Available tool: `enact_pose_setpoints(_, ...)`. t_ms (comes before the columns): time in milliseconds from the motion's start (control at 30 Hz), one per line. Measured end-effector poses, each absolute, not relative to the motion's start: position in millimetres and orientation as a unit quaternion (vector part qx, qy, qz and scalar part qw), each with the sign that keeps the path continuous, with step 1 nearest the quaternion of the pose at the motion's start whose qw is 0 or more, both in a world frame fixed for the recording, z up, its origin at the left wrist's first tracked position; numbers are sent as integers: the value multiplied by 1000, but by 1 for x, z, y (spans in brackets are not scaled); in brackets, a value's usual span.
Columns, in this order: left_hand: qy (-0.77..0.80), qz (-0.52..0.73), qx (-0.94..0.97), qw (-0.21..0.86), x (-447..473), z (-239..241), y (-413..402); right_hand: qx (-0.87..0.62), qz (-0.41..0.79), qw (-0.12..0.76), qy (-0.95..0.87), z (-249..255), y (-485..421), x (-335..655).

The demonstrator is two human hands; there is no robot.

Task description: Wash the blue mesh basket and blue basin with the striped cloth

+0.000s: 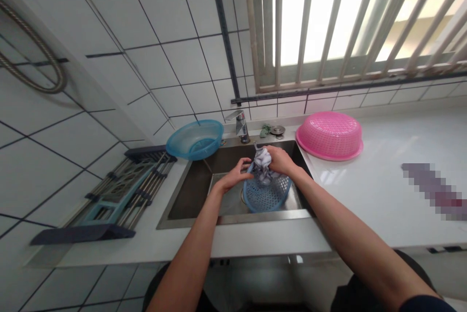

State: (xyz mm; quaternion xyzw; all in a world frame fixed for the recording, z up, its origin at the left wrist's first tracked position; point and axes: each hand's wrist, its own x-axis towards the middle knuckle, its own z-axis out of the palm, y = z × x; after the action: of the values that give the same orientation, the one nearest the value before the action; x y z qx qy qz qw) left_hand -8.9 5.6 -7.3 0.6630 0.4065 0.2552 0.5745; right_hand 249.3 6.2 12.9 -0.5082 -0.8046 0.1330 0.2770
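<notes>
A grey cloth (pixel 262 161) is clamped in the right hand (pixel 279 160) fingers under the tap (pixel 241 125); the blue basket (pixel 267 193) in the sink (pixel 189 190) is gripped at its rim by the left hand (pixel 235 178); wringing is best kept low over the basket

Over the steel sink (pixel 189 190), the right hand (pixel 279 160) grips a crumpled grey cloth (pixel 262 164); the left hand (pixel 235 178) holds a round blue plastic perforated basket (pixel 268 195).

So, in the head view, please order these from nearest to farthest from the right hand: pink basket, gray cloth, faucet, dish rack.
1. The gray cloth, gripped in the right hand over the sink.
2. The faucet, just behind the hand at the sink's back edge.
3. The pink basket, upside down on the counter to the right.
4. The dish rack, far left on the counter.
</notes>
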Motion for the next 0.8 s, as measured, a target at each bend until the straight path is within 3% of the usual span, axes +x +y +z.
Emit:
enact_pose_setpoints(233, 397, 318, 707, 491, 2, -15, 16, -453, 87, 280, -842, 28, -10, 226)
enact_pose_setpoints(633, 473, 322, 676, 464, -7, -3, 9, -638, 131, 274, -707, 24, 7, 266)
enact_pose_setpoints(800, 476, 304, 688, 456, -10, -11, 16, -618, 103, 269, -731, 31, 4, 264)
